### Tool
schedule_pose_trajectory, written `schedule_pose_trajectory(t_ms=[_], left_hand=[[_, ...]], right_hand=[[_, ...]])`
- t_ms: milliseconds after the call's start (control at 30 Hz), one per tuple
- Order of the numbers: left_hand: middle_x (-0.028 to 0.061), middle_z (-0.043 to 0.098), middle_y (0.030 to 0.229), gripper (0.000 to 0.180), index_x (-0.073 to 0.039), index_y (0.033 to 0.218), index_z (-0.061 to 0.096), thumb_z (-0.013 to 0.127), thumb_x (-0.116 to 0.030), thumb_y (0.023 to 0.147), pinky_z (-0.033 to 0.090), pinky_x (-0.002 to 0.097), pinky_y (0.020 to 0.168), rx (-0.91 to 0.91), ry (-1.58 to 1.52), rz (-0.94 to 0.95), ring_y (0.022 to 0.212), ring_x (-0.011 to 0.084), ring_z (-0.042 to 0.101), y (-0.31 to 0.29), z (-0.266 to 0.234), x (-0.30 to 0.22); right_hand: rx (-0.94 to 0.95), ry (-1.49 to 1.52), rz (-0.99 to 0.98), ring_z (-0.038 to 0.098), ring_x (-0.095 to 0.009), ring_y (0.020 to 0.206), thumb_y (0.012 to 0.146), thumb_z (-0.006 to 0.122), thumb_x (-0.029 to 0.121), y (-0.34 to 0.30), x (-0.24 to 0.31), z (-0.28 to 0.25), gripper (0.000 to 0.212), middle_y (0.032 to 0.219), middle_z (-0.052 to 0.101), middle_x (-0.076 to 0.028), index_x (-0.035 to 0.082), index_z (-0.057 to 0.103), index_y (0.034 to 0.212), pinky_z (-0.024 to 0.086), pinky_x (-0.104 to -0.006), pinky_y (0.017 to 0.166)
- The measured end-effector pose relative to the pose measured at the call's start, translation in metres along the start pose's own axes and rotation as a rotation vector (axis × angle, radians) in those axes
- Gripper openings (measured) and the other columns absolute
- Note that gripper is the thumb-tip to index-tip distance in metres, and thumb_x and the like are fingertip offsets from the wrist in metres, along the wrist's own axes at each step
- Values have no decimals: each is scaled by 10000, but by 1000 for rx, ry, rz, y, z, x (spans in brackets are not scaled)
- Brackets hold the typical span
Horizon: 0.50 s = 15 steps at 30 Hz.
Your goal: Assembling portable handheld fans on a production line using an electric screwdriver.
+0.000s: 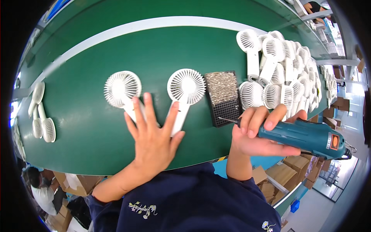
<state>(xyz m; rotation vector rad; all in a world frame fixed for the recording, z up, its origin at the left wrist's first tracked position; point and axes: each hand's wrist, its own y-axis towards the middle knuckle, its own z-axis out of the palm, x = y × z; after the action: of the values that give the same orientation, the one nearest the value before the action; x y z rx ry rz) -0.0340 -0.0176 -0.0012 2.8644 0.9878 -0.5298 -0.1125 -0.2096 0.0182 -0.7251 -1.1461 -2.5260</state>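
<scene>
My left hand [154, 135] lies with its fingers spread over the handles of two white handheld fans. The left fan [123, 89] and the right fan [185, 87] rest on the green table, their round grilles pointing away from me. In my right hand [257, 133] is a teal electric screwdriver [305, 138], held sideways with its thin bit pointing left. The bit's tip is over the near part of a black screw tray [224, 112], a block with rows of holes, its far part filled with many small screws.
Many white fans [288, 69] are heaped at the right, close beside the screw tray. A few more fans [42, 116] lie near the table's left edge. Along the far side runs a white strip [174, 22]. Cardboard boxes [288, 172] stand below the table at the right.
</scene>
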Motion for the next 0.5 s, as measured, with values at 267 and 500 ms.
schedule_pose_trajectory(t_ms=[267,500], left_hand=[[202,251,1531,730,-301,1433,425,636,-576,791,226,597,993,-63,-112,199,1386,412,253,-3,5,6],[30,285,1551,695,-229,1371,470,623,-591,798,226,549,1115,-15,-106,667,1438,265,232,37,11,35]], right_hand=[[-109,-46,38,408,-129,471,860,503,690,-12,1,-17,889,826,439,-56,85,259,1465,285,-267,383],[-71,37,88,424,-136,475,866,531,655,-10,-2,-6,845,820,450,-61,109,287,1463,323,-272,418]])
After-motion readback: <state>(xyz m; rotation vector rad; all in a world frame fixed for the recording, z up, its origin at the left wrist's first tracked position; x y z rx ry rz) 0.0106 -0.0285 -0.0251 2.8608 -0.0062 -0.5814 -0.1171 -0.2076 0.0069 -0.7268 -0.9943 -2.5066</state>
